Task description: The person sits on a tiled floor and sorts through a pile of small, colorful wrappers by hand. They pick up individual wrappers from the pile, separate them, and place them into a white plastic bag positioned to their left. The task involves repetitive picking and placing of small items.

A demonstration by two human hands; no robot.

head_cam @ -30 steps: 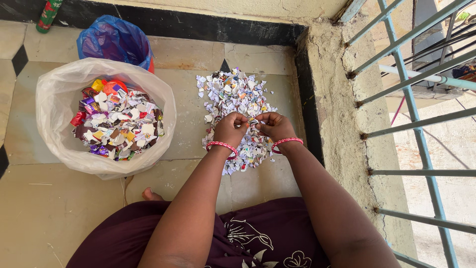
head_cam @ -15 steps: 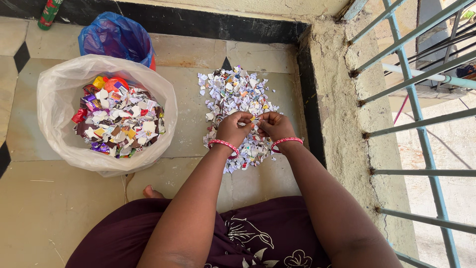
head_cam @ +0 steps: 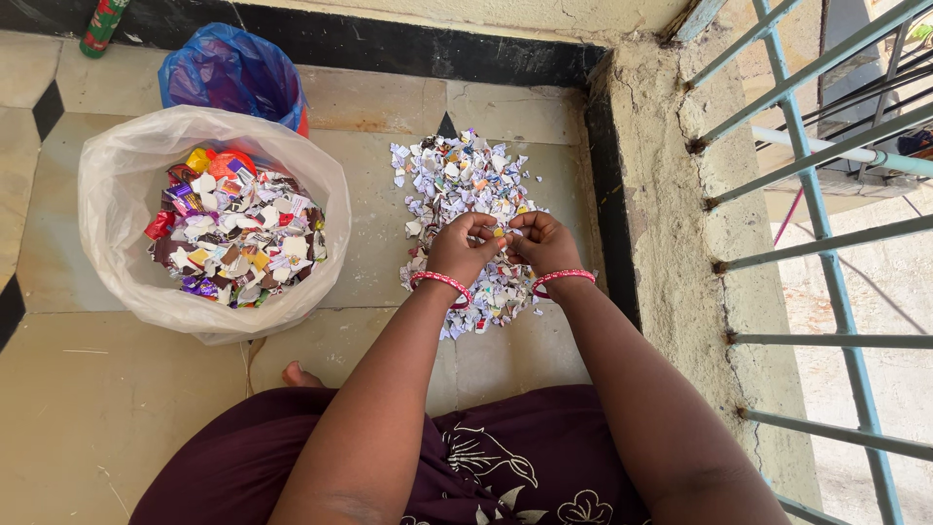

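Observation:
My left hand [head_cam: 459, 248] and my right hand [head_cam: 542, 243] meet over a pile of small torn paper scraps [head_cam: 465, 185] on the tiled floor. Between the fingertips of both hands is a small yellowish paper scrap [head_cam: 499, 232], pinched from each side. Each wrist wears a red bangle. Left of the pile stands a white plastic bag [head_cam: 117, 185] filled with larger colourful wrapper pieces [head_cam: 236, 238].
A blue plastic bag [head_cam: 228, 76] sits behind the white one. A black skirting strip [head_cam: 389, 49] and a rough concrete ledge [head_cam: 671, 214] with a blue-green metal railing [head_cam: 816, 233] close the right side. My maroon dress covers my lap at the bottom.
The hands stay together over the pile, the fingertips shifting slightly on the small scrap. The view has drifted a little.

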